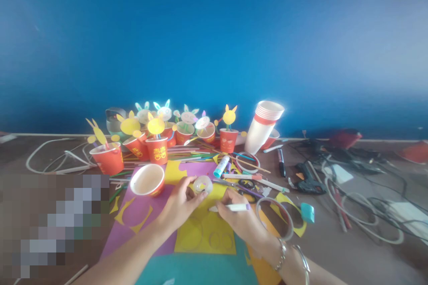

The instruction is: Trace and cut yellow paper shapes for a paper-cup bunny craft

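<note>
My left hand [183, 200] is closed on a small round translucent ring [203, 185], which looks like a roll of clear tape, at the top of a yellow sheet [187, 247]. My right hand [239, 213] grips a white marker [238, 207] whose tip points left, just above the same sheet. Round outlines are drawn on the lower part of the sheet, one large and two smaller. Under it lie purple paper [163, 240] and teal paper [200, 269]. An open red-and-white paper cup [147, 180] stands left of my left hand.
Several red cups with paper animal faces on sticks, such as this one [157, 149], line the back. Stacked white cups [262, 129] lean at the right. Scissors [245, 185], a glue stick [221, 167], a tape roll [274, 218], a glue gun [309, 180] and tangled cables [364, 218] lie to the right.
</note>
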`<action>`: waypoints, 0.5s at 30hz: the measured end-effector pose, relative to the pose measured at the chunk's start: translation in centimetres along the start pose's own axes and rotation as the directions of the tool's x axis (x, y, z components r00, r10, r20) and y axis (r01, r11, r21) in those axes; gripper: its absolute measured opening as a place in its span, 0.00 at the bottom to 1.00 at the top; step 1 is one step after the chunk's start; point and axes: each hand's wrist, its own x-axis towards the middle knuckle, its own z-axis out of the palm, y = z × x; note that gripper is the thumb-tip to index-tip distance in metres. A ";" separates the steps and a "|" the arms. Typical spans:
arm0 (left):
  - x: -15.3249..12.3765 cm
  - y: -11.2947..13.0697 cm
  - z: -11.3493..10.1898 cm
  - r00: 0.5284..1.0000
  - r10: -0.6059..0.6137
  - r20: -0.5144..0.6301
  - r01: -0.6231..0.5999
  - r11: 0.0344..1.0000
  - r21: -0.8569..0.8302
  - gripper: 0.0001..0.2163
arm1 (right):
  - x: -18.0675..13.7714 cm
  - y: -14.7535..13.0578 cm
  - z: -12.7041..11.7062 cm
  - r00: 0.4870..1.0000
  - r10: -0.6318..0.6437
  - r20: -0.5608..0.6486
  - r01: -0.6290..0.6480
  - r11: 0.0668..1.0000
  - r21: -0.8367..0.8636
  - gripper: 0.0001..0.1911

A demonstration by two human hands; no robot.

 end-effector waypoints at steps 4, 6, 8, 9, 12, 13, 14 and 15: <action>-0.1 0.2 0.0 1.000 -0.008 0.000 0.008 1.000 0.005 0.24 | -0.1 -0.2 0.0 1.000 0.001 0.006 -0.001 1.000 0.002 0.11; -0.1 0.2 0.0 1.000 -0.014 0.004 0.014 1.000 0.002 0.24 | -0.1 -0.2 0.0 1.000 0.007 0.010 -0.007 1.000 0.009 0.11; -0.1 0.2 0.0 1.000 -0.014 0.006 0.014 1.000 -0.001 0.24 | -0.1 -0.1 0.1 1.000 -0.003 0.003 0.003 1.000 0.013 0.11; -0.1 0.2 0.0 1.000 -0.012 0.007 0.012 1.000 -0.002 0.24 | -0.2 -0.1 0.1 1.000 -0.009 -0.002 0.009 1.000 0.013 0.11; 0.0 0.2 0.0 1.000 -0.006 0.009 0.006 1.000 -0.007 0.23 | -0.2 0.0 0.1 1.000 -0.011 -0.004 0.011 1.000 0.006 0.11; 0.0 0.2 0.0 1.000 -0.007 0.008 0.007 1.000 -0.008 0.23 | -0.2 0.0 0.1 1.000 -0.012 -0.003 0.012 1.000 0.001 0.11; -0.1 0.2 0.0 1.000 -0.007 0.008 0.007 1.000 -0.010 0.24 | -0.2 0.1 0.0 1.000 -0.014 -0.004 0.014 1.000 -0.005 0.11; -0.1 0.2 0.0 1.000 -0.006 0.009 0.006 1.000 -0.012 0.23 | -0.2 0.1 0.0 1.000 -0.017 -0.005 0.017 1.000 -0.013 0.11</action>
